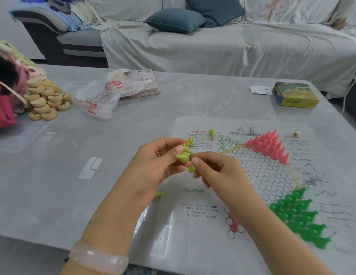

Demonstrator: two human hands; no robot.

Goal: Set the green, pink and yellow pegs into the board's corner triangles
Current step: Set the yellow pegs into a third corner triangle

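A paper checkers board [258,171] lies flat on the table at the right. Pink pegs [269,145] fill its far corner triangle. Green pegs [300,213] fill the near right triangle. My left hand [153,167] holds a bunch of yellow-green pegs [184,155] above the board's left margin. My right hand [217,169] pinches one of those pegs at its fingertips. One yellow peg [212,133] stands beside the far left triangle. Another yellow peg [158,194] lies on the table under my left wrist.
A stack of round wooden chess discs [47,100] and a crumpled plastic bag [105,94] sit at the far left. A yellow-green box [295,94] and a paper slip [260,90] are at the far right. A small die [297,133] rests on the board's far edge.
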